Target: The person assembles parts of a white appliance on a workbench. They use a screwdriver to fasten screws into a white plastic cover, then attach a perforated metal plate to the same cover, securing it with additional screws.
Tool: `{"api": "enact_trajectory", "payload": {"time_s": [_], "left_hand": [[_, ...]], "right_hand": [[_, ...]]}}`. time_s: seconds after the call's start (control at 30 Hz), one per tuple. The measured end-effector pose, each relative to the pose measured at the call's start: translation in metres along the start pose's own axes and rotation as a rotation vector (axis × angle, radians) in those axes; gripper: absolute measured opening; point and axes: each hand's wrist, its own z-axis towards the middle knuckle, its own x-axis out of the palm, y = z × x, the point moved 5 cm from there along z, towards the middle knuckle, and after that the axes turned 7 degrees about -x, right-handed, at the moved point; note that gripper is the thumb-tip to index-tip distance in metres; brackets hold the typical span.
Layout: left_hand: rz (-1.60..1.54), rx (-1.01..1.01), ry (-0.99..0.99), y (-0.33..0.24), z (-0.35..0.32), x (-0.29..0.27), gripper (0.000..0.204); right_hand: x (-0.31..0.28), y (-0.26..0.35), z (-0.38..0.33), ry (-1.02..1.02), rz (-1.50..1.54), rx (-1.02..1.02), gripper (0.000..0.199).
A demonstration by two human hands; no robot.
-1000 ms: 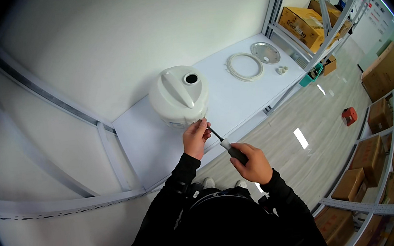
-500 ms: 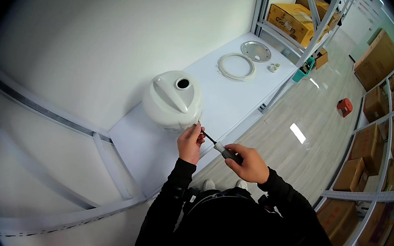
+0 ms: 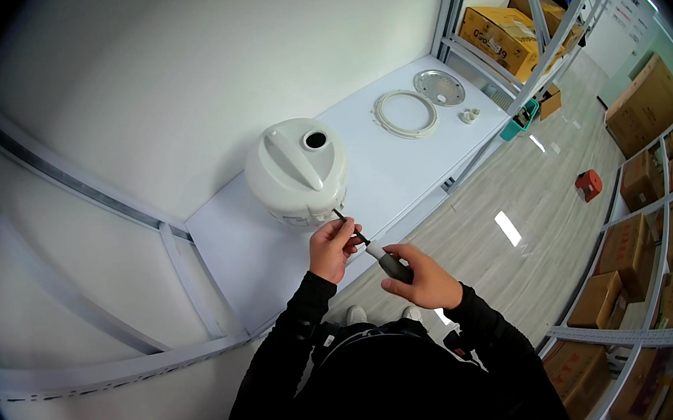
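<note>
A white, rounded housing (image 3: 283, 170) with a ridge-like handle and a dark round hole on top stands on the white table (image 3: 382, 174). My right hand (image 3: 427, 279) is closed around the grey handle of a screwdriver (image 3: 392, 265), which slants up and left toward the housing's lower front edge. Around the dark shaft, the fingers of my left hand (image 3: 333, 251) are pinched near the tip. That tip shows beyond my fingertips, close to the housing; whether it touches cannot be made out.
Farther along the table lie a white ring (image 3: 406, 114), a round metal plate (image 3: 439, 88) and small white parts (image 3: 469, 116). Metal posts frame the table. Cardboard boxes (image 3: 625, 253) fill shelves at right, and a red object (image 3: 588, 185) sits on the floor.
My left hand has drawn back slightly from the housing along the shaft, so the screwdriver's tip now shows past my fingers. My right hand still grips the handle.
</note>
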Motion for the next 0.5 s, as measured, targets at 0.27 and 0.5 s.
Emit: {"api": "enact_trajectory", "payload": {"time_s": [0.27, 0.5], "left_hand": [[-0.032, 0.026, -0.027, 0.000, 0.000, 0.008, 0.020], [-0.044, 0.066, 0.007, 0.003, 0.002, 0.008, 0.016]], "right_hand": [[0.001, 0.004, -0.006, -0.210, -0.323, -0.191, 0.058], [0.005, -0.011, -0.001, -0.123, 0.380, 0.216, 0.038]]}}
